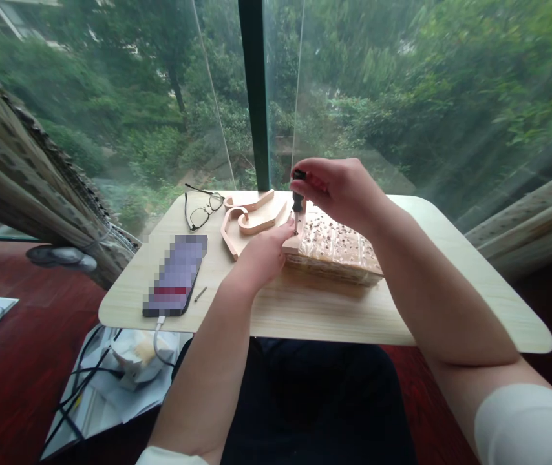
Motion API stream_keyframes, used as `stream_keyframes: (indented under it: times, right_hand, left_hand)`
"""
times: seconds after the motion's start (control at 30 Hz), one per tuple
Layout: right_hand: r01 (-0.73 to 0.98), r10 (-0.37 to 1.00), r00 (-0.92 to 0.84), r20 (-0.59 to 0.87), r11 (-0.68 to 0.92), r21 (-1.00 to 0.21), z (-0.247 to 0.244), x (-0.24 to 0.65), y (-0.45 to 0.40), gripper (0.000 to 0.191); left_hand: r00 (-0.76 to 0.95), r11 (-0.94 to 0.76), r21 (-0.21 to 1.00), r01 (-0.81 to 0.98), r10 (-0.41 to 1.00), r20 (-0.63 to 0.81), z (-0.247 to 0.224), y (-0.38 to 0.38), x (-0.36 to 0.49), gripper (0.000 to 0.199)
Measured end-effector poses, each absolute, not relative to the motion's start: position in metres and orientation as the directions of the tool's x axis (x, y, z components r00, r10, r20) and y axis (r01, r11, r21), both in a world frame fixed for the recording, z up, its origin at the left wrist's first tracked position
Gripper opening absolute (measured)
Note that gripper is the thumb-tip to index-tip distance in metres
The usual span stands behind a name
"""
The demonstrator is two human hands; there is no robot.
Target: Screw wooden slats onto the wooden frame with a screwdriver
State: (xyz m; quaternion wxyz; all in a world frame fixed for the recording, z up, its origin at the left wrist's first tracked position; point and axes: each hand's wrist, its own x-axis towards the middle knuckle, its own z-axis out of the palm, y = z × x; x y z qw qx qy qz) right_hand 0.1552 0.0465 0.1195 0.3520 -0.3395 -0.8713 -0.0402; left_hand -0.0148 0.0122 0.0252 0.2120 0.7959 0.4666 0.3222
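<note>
My right hand is closed around the black handle of a screwdriver. The screwdriver stands nearly upright, its tip down at a small screw or hole in a pale wooden piece. My left hand grips that piece from the left side, its fingers partly hidden. The wooden piece rests against or on the left end of a brown block wrapped in clear plastic, its top dotted with holes. To the left of the piece lie curved wooden parts with hooked ends, which may be joined to it.
A small pale table stands before a window. On its left side are eyeglasses, a phone with a white charging cable, and a loose screw. Papers and black cables lie below left. Curtains hang at both sides.
</note>
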Motion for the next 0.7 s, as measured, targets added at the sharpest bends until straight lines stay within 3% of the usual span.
stream_keyframes:
  times: [0.17,0.3,0.47,0.7]
  right_hand:
    - [0.644,0.506,-0.542,0.671,0.763,-0.055,0.110,0.145,0.048,0.035]
    - [0.584,0.477,-0.617,0.626,0.810,-0.042,0.110,0.146,0.046,0.043]
    - [0.574,0.495,-0.668,0.555,0.818,-0.039,0.121,0.156,0.040,0.040]
    - [0.646,0.524,-0.570,0.633,0.761,-0.048,0.119,0.150,0.040,0.026]
  left_hand:
    - [0.354,-0.468,0.642,0.607,0.883,0.310,0.029,0.011,-0.013,0.057]
    - [0.355,-0.467,0.644,0.606,0.883,0.306,0.033,0.009,-0.011,0.053]
    - [0.358,-0.461,0.623,0.632,0.886,0.294,0.032,0.010,-0.012,0.052]
    - [0.352,-0.464,0.638,0.614,0.885,0.305,0.031,0.010,-0.012,0.053]
